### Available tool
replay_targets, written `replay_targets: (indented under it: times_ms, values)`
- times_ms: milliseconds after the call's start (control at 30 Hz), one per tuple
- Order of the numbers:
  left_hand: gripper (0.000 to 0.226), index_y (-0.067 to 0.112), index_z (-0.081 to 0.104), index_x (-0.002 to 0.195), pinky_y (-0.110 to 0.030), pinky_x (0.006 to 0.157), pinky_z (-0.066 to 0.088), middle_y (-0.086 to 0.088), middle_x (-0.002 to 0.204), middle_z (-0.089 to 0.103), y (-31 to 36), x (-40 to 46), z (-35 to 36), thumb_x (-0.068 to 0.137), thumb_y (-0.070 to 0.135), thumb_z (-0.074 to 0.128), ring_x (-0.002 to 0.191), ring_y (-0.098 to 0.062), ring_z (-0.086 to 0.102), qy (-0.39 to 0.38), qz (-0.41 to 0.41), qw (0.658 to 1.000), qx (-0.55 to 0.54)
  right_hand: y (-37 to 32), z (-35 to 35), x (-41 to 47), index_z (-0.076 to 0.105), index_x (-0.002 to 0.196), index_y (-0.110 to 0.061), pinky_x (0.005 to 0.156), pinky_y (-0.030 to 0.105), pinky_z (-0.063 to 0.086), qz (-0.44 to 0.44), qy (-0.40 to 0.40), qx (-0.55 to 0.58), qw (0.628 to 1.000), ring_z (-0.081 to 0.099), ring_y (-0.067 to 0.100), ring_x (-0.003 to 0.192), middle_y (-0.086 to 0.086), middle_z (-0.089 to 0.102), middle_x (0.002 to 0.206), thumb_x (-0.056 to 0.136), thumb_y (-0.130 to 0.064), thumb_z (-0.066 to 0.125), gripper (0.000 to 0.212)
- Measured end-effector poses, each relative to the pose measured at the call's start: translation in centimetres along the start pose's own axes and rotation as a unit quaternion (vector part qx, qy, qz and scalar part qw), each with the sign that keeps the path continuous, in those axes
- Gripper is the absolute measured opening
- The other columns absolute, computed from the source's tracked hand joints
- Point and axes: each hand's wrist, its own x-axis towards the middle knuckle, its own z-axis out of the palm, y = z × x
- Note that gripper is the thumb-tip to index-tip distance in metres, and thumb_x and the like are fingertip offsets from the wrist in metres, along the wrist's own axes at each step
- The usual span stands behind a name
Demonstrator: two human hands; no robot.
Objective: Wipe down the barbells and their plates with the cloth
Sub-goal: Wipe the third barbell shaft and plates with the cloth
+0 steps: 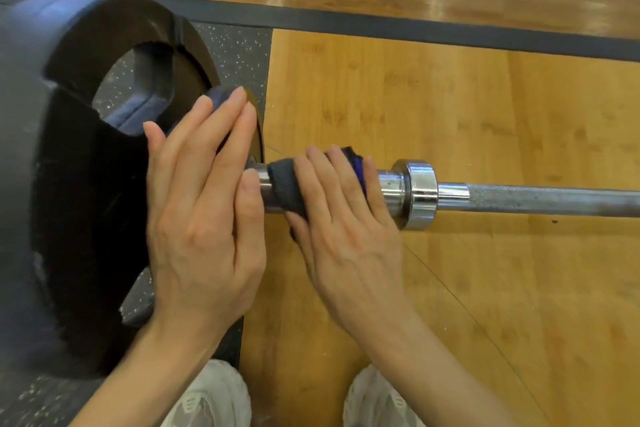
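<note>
Wiping the barbell [540, 199] sleeve, right now.
Right hand [346, 236] curled round cloth [282, 187]; left hand [204, 215], flat-fingered, pressing plate [86, 204] at nine o'clock.

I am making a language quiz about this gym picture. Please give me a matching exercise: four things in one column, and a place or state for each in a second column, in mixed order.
Things:
1. cloth
2. left hand
3. collar
4. plate

Places or states:
A. shiny ring on the bar, to the right of the cloth
B. black, standing on the speckled mat
C. wrapped round the sleeve under the right hand
D. fingers straight, flat against the plate

Pairs: 1-C, 2-D, 3-A, 4-B
</note>
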Motion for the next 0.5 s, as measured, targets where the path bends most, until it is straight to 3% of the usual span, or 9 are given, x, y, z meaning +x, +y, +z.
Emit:
replay_targets:
  times_ms: [133,233,333,500]
  values:
    - [0.042,-0.006,0.051,0.139,-0.04,0.125,0.006,-0.013,0.147,0.046,-0.1,-0.2,-0.1,0.104,0.01,0.034,0.143,-0.029,0.036,0.002,0.001,1.0,0.0,0.7,-0.3,-1.2,0.043,0.15,-0.004,0.126,0.045,0.012,0.029,0.029,-0.028,0.999,0.034,0.03,0.148,0.013,0.042,0.156,0.106,-0.022,0.044,0.048]
    - [0.042,-0.006,0.052,0.138,-0.039,0.125,0.006,-0.013,0.147,0.046,-0.1,-0.3,-0.1,0.105,0.011,0.034,0.143,-0.029,0.037,0.002,0.003,1.0,-0.001,-2.5,1.2,0.6,0.042,0.15,0.0,0.127,0.044,0.011,-0.014,0.027,0.014,0.999,0.035,0.033,0.147,0.017,0.042,0.155,0.103,-0.015,0.047,0.049]
    - [0.042,-0.006,0.051,0.139,-0.038,0.125,0.006,-0.013,0.147,0.046,-0.1,-0.1,-0.1,0.104,0.01,0.034,0.143,-0.029,0.037,-0.004,0.002,1.0,0.003,-0.5,0.9,0.4,0.043,0.15,-0.002,0.127,0.043,0.013,-0.05,0.022,0.005,0.998,0.035,0.03,0.148,0.014,0.042,0.156,0.106,-0.02,0.047,0.047]
    - [0.042,-0.005,0.051,0.14,-0.038,0.125,0.006,-0.013,0.147,0.048,-0.1,-0.1,0.0,0.104,0.01,0.034,0.143,-0.028,0.036,0.002,-0.004,1.0,0.005,0.9,0.1,-1.7,0.038,0.153,-0.005,0.127,0.044,0.01,-0.012,0.035,-0.016,0.999,0.029,0.027,0.15,0.01,0.035,0.16,0.106,-0.016,0.048,0.049]
